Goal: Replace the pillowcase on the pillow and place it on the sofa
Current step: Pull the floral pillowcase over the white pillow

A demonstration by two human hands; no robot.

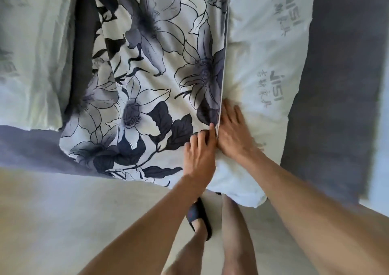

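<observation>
A white pillow (265, 68) with grey printed lettering lies on the dark grey sofa (341, 85). Its left part sits inside a floral pillowcase (151, 81), white with dark blue-grey flowers. The open edge of the pillowcase runs up the middle of the view. My left hand (199, 155) pinches that edge near its lower end, fingers curled round the fabric. Just to the right of the edge, my right hand (233, 131) presses flat on the bare pillow, fingers straight.
A second white pillow (31, 54) lies at the left on the sofa. The pale floor (63, 222) fills the lower part of the view. My legs and a dark slipper (200, 216) stand close to the sofa's front edge.
</observation>
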